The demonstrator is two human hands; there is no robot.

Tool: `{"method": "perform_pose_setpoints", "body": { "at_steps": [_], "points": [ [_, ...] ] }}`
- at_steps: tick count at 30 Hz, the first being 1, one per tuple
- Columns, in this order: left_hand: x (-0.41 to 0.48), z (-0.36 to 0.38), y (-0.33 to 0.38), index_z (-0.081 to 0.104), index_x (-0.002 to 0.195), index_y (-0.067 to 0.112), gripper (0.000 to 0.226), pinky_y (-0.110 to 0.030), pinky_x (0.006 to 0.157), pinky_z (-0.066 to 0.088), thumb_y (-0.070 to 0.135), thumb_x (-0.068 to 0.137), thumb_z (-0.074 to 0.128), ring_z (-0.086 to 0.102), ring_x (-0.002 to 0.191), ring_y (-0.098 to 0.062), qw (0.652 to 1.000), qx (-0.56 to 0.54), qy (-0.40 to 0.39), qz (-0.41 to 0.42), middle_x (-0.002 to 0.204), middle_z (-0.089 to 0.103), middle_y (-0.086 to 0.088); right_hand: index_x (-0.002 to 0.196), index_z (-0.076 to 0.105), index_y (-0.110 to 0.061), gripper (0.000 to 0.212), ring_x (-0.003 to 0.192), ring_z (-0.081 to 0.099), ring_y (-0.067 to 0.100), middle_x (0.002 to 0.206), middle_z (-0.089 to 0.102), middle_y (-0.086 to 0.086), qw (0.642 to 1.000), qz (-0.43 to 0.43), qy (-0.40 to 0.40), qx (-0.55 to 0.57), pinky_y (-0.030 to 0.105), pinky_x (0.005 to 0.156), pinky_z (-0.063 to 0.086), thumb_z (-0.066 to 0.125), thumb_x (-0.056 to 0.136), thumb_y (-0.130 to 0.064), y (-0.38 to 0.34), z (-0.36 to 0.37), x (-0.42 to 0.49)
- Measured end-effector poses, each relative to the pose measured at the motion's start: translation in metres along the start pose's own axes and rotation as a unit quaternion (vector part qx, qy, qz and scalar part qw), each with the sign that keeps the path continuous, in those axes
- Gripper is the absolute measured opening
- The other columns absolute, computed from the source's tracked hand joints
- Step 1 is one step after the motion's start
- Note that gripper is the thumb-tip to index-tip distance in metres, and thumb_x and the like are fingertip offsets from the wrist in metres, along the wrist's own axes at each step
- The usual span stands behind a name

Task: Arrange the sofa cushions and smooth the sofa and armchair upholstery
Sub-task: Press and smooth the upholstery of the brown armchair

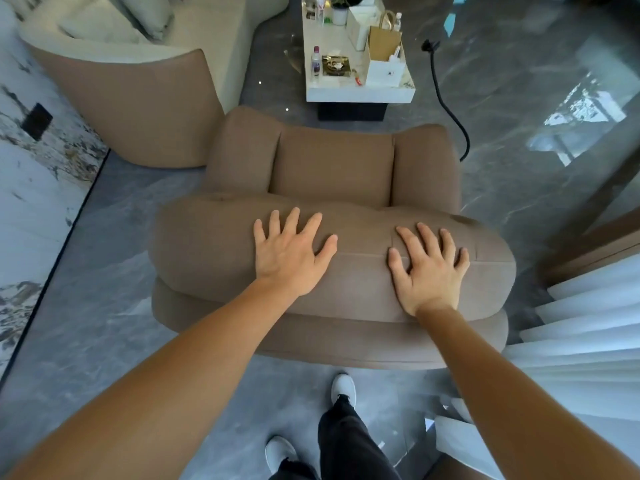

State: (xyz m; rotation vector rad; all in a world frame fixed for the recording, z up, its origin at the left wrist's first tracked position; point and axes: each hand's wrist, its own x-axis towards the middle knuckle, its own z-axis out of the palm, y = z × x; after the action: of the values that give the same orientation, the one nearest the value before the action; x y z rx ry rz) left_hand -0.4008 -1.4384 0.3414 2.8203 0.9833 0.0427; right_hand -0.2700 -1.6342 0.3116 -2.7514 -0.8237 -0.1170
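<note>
Now both hands lie flat on the armchair (332, 168) back, left hand (289, 254) and right hand (427, 271), fingers spread, maybe pressing down.

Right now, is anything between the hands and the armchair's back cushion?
Nothing visible. The left hand and right hand both lie flat, fingers spread, directly on top of the armchair back cushion. Its fabric is bare, and so is the seat beyond it.

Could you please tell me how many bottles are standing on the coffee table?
3: one by the tray at the near left, one at the far left, one behind the brown paper bag. The bags may hide others.
</note>
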Motion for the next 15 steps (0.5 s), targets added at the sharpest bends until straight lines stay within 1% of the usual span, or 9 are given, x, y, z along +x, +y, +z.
{"method": "perform_pose_setpoints", "body": {
  "at_steps": [5, 9, 12, 15],
  "points": [
    [0.018, 0.0, 0.022, 0.034, 0.143, 0.04, 0.07, -0.058, 0.112, 0.01, 0.071, 0.086, 0.007, 0.021, 0.141, -0.037, 1.0, -0.013, 0.003, -0.004, 0.154, 0.034, -0.004, 0.136, 0.045, -0.045, 0.05, 0.143, 0.025, 0.032, 0.151, 0.045, -0.003, 1.0, -0.007, -0.004, 0.007, 0.063, 0.113, 0.015, 0.027, 0.093, -0.063, 0.019, -0.01, 0.03],
    [0.029, 0.003, 0.039, 0.04, 0.139, 0.038, 0.067, -0.058, 0.111, 0.014, 0.069, 0.087, 0.011, 0.027, 0.137, -0.038, 1.0, -0.008, 0.024, -0.008, 0.15, 0.04, -0.005, 0.137, 0.046, -0.044, 0.051, 0.143, 0.026, 0.032, 0.15, 0.046, -0.003, 1.0, -0.015, -0.006, 0.004, 0.062, 0.113, 0.015, 0.026, 0.093, -0.063, 0.031, -0.016, 0.047],
    [0.03, 0.004, 0.045, 0.041, 0.137, 0.036, 0.065, -0.057, 0.11, 0.017, 0.068, 0.089, 0.012, 0.031, 0.134, -0.038, 0.999, 0.0, 0.033, -0.007, 0.147, 0.043, -0.006, 0.138, 0.044, -0.046, 0.052, 0.144, 0.024, 0.03, 0.152, 0.043, -0.004, 0.999, -0.018, -0.027, -0.002, 0.061, 0.114, 0.014, 0.024, 0.093, -0.064, 0.039, -0.021, 0.053],
    [0.029, 0.001, 0.05, 0.043, 0.135, 0.034, 0.065, -0.054, 0.108, 0.022, 0.068, 0.088, 0.014, 0.035, 0.129, -0.036, 1.0, 0.013, 0.025, 0.005, 0.144, 0.045, -0.008, 0.136, 0.044, -0.048, 0.053, 0.143, 0.024, 0.029, 0.151, 0.043, -0.006, 0.998, -0.015, -0.055, -0.004, 0.059, 0.114, 0.014, 0.025, 0.09, -0.067, 0.045, -0.026, 0.054]
  ]
}}
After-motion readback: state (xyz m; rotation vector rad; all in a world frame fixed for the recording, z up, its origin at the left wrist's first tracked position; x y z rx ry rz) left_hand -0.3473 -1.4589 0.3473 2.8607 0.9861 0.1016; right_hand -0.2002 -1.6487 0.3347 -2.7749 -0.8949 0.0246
